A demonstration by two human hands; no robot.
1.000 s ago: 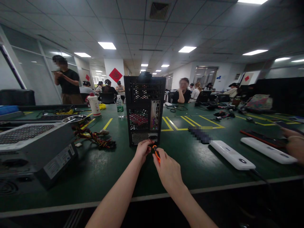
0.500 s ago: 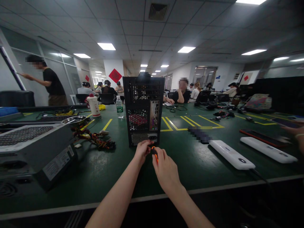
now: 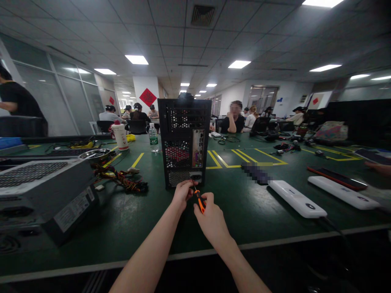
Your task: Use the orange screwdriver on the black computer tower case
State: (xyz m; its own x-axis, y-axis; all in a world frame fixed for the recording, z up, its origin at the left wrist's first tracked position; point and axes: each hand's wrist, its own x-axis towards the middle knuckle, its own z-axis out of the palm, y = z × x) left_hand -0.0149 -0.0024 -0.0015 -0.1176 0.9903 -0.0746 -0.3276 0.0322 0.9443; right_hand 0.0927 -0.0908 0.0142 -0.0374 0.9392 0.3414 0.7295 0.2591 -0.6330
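A black computer case (image 3: 185, 134) stands upright on the green table (image 3: 137, 228), its back panel facing me. My right hand (image 3: 210, 215) grips a screwdriver (image 3: 200, 201) with an orange and black handle. Its thin shaft points up and left toward the bottom of the case, near the power socket. My left hand (image 3: 183, 195) is at the lower edge of the case, thumb and fingers pinched together close to the screwdriver's tip. Whatever lies between those fingers is too small to make out.
At left sit metal power supply units (image 3: 45, 195) with bundled cables (image 3: 122, 179) and a metal bowl (image 3: 96, 154). A water bottle (image 3: 153, 138) and a white cup (image 3: 120, 136) stand behind. White power banks (image 3: 297, 199) lie at right. A person (image 3: 233, 120) sits across the table.
My right hand has drawn slightly back and its fingers have loosened, showing more of the screwdriver's handle and shaft. My left hand stays in place. The person at far left moved left.
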